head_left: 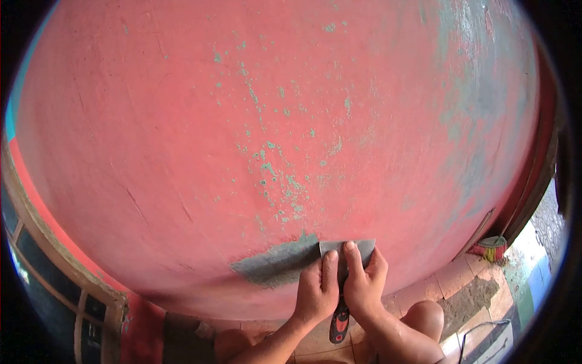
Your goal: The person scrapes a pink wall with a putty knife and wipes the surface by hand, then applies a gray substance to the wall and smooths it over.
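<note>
Both of my hands grip one putty knife (339,326), its broad metal blade laid against the pink-red wall (182,151). My left hand (316,291) closes on its left side, thumb pressed on the blade. On the other side my right hand (364,285) is wrapped round it, with its thumb pushed flat on the metal too. The black and red handle points down below my hands. Just left of the blade is a rough grey patch (276,265) of bare wall. Above it, small greenish spots show through the paint.
At the right, a broom (490,247) with red and yellow bristles leans upside-up by the wall's end. Tiled floor (424,288) runs along the base, with grey-brown debris (470,301) on it. A wooden window frame (60,264) stands at the left. My bent knee (424,318) is at the lower right.
</note>
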Demonstrator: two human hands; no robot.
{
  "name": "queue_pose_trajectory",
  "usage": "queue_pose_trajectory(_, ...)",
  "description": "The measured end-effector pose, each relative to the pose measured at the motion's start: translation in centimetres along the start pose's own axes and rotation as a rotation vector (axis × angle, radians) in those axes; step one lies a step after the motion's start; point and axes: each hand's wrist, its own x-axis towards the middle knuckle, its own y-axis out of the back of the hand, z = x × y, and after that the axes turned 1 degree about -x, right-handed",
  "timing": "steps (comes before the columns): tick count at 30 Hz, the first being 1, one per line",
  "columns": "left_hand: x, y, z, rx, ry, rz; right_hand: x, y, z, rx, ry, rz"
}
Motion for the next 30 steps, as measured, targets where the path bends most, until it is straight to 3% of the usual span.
queue_pose_trajectory(3, 1.1, 0.7, 1.8, -0.04, 0.106, -0.042, 0.6, -0.5, -2.4, 0.086, -0.043, -0.056)
queue_pose_trajectory(7, -0.3, -0.1, 0.2, -0.002, 0.005, 0.001, -0.4, 0.2, -0.4, 0.005, -0.015, 0.003)
queue_pose_trajectory(11, 1.0, 0.9, 2.0, -0.014, 0.105, -0.055, 0.8, -0.4, -2.1, 0.061, -0.001, -0.048)
queue_pose_trajectory(18, -0.5, -0.2, -0.2, -0.043, 0.015, 0.049, -0.2, 0.0, -0.3, 0.06, -0.026, -0.027)
queue_pose_trajectory(22, -0.4, 0.7, -0.5, -0.01, 0.165, -0.031, 0.0, -0.1, -0.2, -0.001, -0.03, -0.035)
queue_pose_trajectory(26, -0.3, -0.2, -0.7, -0.048, -0.027, 0.021, -0.2, 0.1, 0.3, -0.017, 0.014, 0.001)
queue_pose_trajectory(30, 1.0, 0.8, 1.0, -0.031, 0.099, -0.058, 0.6, -0.6, -1.5, 0.091, -0.021, -0.014)
